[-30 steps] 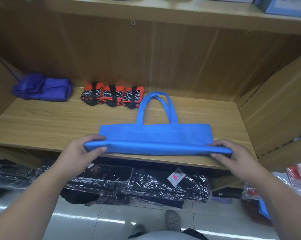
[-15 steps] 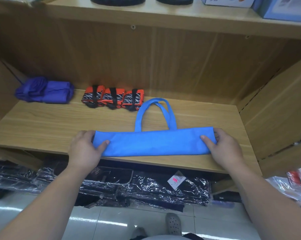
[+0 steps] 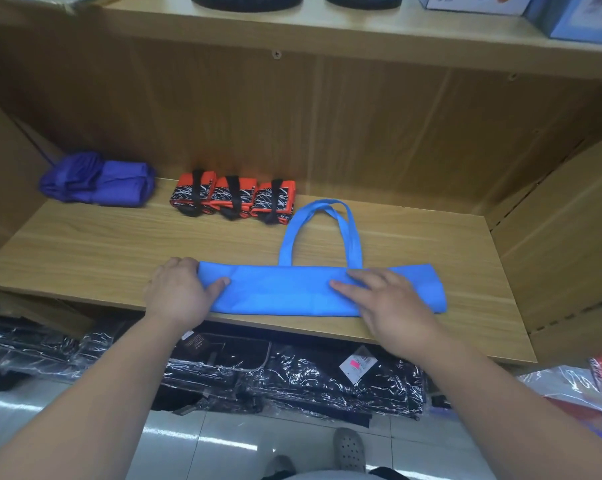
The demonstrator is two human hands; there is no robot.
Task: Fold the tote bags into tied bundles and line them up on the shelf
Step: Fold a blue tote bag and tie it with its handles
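Note:
A light blue tote bag lies on the wooden shelf, folded into a long flat strip, its two handles pointing to the back. My left hand holds the strip's left end, thumb on top and fingers curled round the edge. My right hand lies flat on the strip right of its middle, fingers straight and pressing down. Three orange and black tied bundles stand side by side at the back of the shelf.
A purple bag bundle sits in the back left corner. Wooden side walls close the shelf on both sides. Black bags in clear plastic are stacked below the shelf. An upper shelf carries boxes.
The bag's lower edge was folded up over the body into a narrow strip. My right hand then slid from the strip's right end toward its middle. My left hand stayed at the left end.

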